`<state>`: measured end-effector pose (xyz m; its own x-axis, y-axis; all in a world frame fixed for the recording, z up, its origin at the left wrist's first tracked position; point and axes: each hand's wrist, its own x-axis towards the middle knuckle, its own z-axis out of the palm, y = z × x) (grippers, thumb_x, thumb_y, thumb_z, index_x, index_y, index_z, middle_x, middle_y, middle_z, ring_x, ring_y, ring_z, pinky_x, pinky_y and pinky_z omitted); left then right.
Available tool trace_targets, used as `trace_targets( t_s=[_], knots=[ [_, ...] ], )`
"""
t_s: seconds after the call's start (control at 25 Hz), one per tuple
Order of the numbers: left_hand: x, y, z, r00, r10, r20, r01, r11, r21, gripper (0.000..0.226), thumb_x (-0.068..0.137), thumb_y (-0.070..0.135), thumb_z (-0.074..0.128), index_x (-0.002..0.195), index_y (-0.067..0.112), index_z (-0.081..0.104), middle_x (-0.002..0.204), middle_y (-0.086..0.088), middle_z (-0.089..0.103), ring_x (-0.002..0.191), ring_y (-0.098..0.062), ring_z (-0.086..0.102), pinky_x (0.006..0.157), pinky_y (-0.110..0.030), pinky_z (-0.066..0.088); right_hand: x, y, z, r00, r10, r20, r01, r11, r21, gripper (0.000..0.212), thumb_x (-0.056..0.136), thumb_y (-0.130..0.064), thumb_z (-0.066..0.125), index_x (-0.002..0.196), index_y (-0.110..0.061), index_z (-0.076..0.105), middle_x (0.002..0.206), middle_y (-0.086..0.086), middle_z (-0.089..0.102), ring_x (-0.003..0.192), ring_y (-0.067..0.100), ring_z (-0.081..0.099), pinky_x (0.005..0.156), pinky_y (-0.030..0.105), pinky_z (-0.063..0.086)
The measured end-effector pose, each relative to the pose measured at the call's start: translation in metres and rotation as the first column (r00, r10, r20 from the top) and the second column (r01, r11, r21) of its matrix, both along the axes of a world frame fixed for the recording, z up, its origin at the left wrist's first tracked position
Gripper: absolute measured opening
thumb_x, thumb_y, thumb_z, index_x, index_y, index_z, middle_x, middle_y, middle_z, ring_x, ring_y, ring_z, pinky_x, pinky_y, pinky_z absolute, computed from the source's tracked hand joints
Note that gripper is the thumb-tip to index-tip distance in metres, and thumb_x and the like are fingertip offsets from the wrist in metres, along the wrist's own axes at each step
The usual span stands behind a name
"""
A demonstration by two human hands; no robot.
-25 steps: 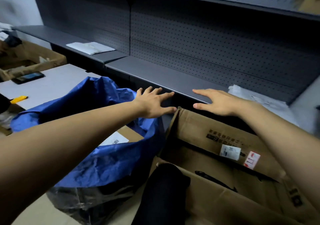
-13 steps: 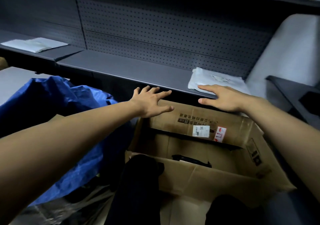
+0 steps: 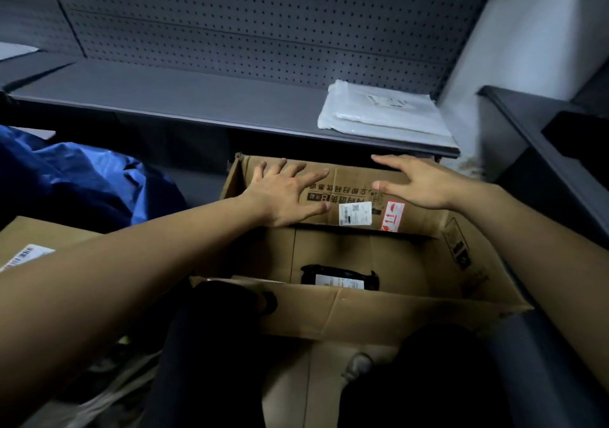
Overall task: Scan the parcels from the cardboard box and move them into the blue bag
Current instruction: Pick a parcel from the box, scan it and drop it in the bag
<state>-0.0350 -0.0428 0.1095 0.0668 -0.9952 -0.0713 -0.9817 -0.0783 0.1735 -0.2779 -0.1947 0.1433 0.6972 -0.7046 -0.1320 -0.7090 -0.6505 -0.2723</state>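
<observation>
An open cardboard box (image 3: 454,249) stands below me with its flaps spread. A black parcel (image 3: 339,279) with a white label lies at its bottom. My left hand (image 3: 283,193) is stretched out over the box's far flap, fingers straight and spread, holding nothing. My right hand (image 3: 418,183) hovers flat over the same flap further right, also empty. The blue bag (image 3: 82,177) bulges at the left. A brown parcel (image 3: 29,243) with a barcode label shows beneath my left forearm, beside the bag.
A grey shelf (image 3: 197,101) runs behind the box under a pegboard wall. A white plastic mailer (image 3: 382,114) lies on its right end. A dark ledge (image 3: 543,137) stands at the right. My dark-clothed knees fill the bottom.
My view has swung right and down, from the blue bag to the cardboard box. Both hands have moved from the shelf edge down over the box's far flap, still empty.
</observation>
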Motion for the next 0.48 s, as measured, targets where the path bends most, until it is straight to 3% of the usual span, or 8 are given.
trace_targets(
  t_s=[0.08, 0.24, 0.48],
  knots=[
    [-0.005, -0.009, -0.015, 1.0, -0.012, 0.004, 0.012, 1.0, 0.013, 0.074, 0.088, 0.08, 0.028, 0.154, 0.053, 0.009, 0.167, 0.0, 0.013, 0.153, -0.032, 0.006, 0.12, -0.061, 0.002, -0.005, -0.008, -0.021, 0.999, -0.019, 0.029, 0.019, 1.0, 0.021, 0.073, 0.09, -0.064, 0.055, 0.155, -0.04, 0.031, 0.152, 0.001, 0.043, 0.137, 0.024, 0.043, 0.107, 0.032, 0.034],
    [-0.007, -0.028, -0.051, 1.0, -0.019, -0.012, 0.02, 0.999, 0.035, 0.074, 0.088, 0.08, 0.029, 0.154, 0.054, 0.007, 0.167, 0.001, 0.011, 0.153, -0.032, 0.003, 0.12, -0.06, 0.0, -0.014, -0.027, -0.071, 0.998, -0.027, 0.06, 0.023, 0.997, 0.07, 0.072, 0.092, -0.06, 0.057, 0.155, -0.037, 0.032, 0.155, 0.003, 0.042, 0.141, 0.024, 0.039, 0.117, 0.038, 0.031],
    [-0.013, -0.057, -0.116, 0.997, -0.067, 0.03, 0.064, 0.994, 0.091, 0.075, 0.089, 0.079, 0.027, 0.155, 0.051, 0.005, 0.168, 0.002, 0.006, 0.154, -0.03, 0.002, 0.121, -0.059, 0.0, -0.025, -0.05, -0.152, 0.992, -0.07, 0.1, 0.052, 0.984, 0.171, 0.069, 0.092, -0.058, 0.058, 0.153, -0.039, 0.034, 0.157, -0.004, 0.039, 0.142, 0.015, 0.036, 0.113, 0.034, 0.03]
  ],
)
